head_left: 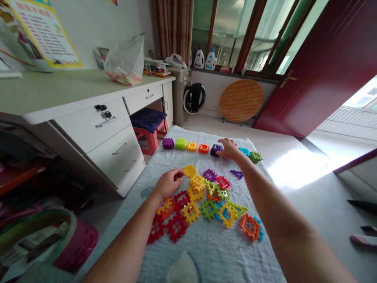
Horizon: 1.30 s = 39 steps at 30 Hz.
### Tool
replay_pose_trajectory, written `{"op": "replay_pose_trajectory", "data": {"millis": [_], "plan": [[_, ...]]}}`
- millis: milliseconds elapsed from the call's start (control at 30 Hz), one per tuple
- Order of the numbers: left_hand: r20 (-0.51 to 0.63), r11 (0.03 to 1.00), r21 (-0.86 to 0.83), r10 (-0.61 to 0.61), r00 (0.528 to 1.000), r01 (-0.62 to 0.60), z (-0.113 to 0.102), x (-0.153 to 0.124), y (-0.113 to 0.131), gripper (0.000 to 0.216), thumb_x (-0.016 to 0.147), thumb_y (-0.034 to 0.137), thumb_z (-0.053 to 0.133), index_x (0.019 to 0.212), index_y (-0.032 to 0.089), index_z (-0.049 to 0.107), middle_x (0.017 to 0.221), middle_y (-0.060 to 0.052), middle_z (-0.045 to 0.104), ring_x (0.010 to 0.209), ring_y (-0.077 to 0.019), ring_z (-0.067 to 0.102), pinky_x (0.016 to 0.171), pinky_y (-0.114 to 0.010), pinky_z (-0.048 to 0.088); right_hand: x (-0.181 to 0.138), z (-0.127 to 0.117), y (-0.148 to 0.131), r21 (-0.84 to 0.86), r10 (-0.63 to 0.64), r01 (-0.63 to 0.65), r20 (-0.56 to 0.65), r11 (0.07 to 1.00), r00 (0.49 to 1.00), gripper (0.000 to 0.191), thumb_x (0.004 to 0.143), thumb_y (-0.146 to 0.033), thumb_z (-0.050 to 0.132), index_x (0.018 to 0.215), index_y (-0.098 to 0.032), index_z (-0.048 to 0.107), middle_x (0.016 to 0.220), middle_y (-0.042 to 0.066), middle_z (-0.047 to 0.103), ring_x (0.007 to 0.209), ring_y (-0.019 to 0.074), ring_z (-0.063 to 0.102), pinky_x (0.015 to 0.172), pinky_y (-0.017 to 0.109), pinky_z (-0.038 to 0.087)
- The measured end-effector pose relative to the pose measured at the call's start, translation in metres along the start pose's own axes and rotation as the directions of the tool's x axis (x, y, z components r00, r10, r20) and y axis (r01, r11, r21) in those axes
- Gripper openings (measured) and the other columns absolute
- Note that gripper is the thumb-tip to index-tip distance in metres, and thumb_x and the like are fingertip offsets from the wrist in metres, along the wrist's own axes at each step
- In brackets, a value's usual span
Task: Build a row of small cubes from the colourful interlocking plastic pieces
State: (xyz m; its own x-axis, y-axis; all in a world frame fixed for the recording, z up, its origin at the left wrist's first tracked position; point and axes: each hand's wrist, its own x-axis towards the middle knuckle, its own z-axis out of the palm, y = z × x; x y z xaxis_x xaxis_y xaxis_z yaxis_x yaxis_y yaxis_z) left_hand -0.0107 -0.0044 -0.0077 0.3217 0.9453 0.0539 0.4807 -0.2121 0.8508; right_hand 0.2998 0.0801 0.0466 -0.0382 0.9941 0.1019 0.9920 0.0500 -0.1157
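A row of assembled toy cubes lies at the far end of a pale blue quilt: purple, green, yellow, orange, then a purple cube. My right hand reaches out and closes over that last purple cube. Beyond it sit a teal cube and a green cube. My left hand is curled, fingertips pinched next to a flat yellow tile. Several flat interlocking tiles in red, yellow, green and orange are scattered in front of me.
A white desk with drawers stands on the left, a red stool tucked under it. A clear plastic bag sits on the desktop. A washing machine, a round wooden board and a dark red door lie beyond.
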Motion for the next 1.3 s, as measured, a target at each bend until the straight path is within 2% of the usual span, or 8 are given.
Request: {"op": "replay_pose_trajectory", "data": {"millis": [100,333,500,667,867,967,1133,1300], "plan": [[0.005,1.000,0.007,0.006,1.000,-0.006,0.001,0.000,-0.001,0.024,0.074,0.033,0.058,0.091,0.019,0.068,0.089,-0.005,0.071,0.081,-0.0211,0.064,0.077,-0.032,0.049,-0.034,-0.003,0.002,0.096,-0.049,0.050,-0.015,0.994,0.999,0.056,0.076,-0.037,0.063,0.129,-0.021,0.055,0.130,0.013,0.052,0.115,0.0330,0.047,0.094,0.046,0.038],[-0.012,1.000,-0.005,0.025,1.000,-0.025,0.002,0.000,-0.001,0.020,0.071,0.030,0.059,0.086,0.020,0.067,0.087,-0.004,0.071,0.079,-0.0190,0.063,0.078,-0.031,0.049,-0.132,0.002,-0.010,0.230,-0.243,0.210,0.130,0.950,0.961,0.040,0.080,-0.032,0.062,0.118,-0.019,0.061,0.123,0.012,0.059,0.115,0.0264,0.051,0.100,0.042,0.037],[-0.003,0.999,0.006,0.041,0.999,-0.041,0.003,-0.002,0.000,0.020,0.071,0.031,0.059,0.085,0.019,0.066,0.085,-0.003,0.070,0.076,-0.0182,0.062,0.075,-0.030,0.049,-0.171,0.004,-0.022,0.263,-0.228,0.170,0.212,0.950,0.950,0.058,0.075,-0.038,0.068,0.130,-0.023,0.054,0.136,0.012,0.052,0.121,0.0306,0.046,0.100,0.048,0.037],[0.016,0.997,0.047,0.067,0.998,-0.068,0.003,-0.003,0.001,0.021,0.071,0.032,0.058,0.085,0.019,0.066,0.084,-0.003,0.069,0.072,-0.0175,0.061,0.072,-0.030,0.048,-0.175,0.014,-0.022,0.252,-0.189,0.150,0.141,0.956,0.972,0.052,0.072,-0.031,0.068,0.123,-0.022,0.058,0.129,0.011,0.054,0.115,0.0285,0.049,0.095,0.043,0.039],[0.035,0.993,0.086,0.075,0.997,-0.078,0.003,-0.004,0.003,0.023,0.072,0.033,0.058,0.088,0.019,0.067,0.084,-0.003,0.069,0.073,-0.0179,0.061,0.073,-0.030,0.049,-0.167,0.024,-0.016,0.245,-0.135,0.119,0.051,0.962,0.990,0.038,0.070,-0.013,0.056,0.107,-0.018,0.063,0.109,0.010,0.061,0.101,0.0231,0.054,0.091,0.034,0.040],[0.057,0.992,0.084,0.086,0.995,-0.091,0.003,-0.005,0.005,0.024,0.073,0.032,0.058,0.090,0.019,0.067,0.084,-0.003,0.069,0.071,-0.0170,0.061,0.072,-0.029,0.048,-0.170,0.023,-0.018,0.224,-0.084,0.086,-0.021,0.971,0.996,0.036,0.074,-0.017,0.057,0.110,-0.019,0.063,0.112,0.011,0.061,0.105,0.0261,0.053,0.092,0.038,0.039],[0.129,0.993,0.024,0.116,0.985,-0.120,0.008,-0.009,0.012,0.025,0.073,0.032,0.059,0.092,0.018,0.068,0.085,-0.004,0.069,0.069,-0.0167,0.060,0.069,-0.029,0.049,-0.177,0.020,-0.042,0.216,-0.220,0.238,-0.103,0.947,0.970,0.042,0.083,-0.042,0.060,0.122,-0.025,0.060,0.130,0.010,0.057,0.119,0.0300,0.046,0.100,0.045,0.031],[0.208,0.989,-0.109,0.126,0.970,-0.105,0.011,-0.014,0.022,0.028,0.077,0.033,0.055,0.097,0.020,0.070,0.098,-0.004,0.070,0.084,-0.0189,0.063,0.077,-0.029,0.050,-0.178,0.022,-0.072,0.225,-0.366,0.367,-0.047,0.903,0.929,0.063,0.081,-0.045,0.063,0.138,-0.025,0.047,0.140,0.010,0.050,0.127,0.0300,0.041,0.105,0.047,0.026]]}}
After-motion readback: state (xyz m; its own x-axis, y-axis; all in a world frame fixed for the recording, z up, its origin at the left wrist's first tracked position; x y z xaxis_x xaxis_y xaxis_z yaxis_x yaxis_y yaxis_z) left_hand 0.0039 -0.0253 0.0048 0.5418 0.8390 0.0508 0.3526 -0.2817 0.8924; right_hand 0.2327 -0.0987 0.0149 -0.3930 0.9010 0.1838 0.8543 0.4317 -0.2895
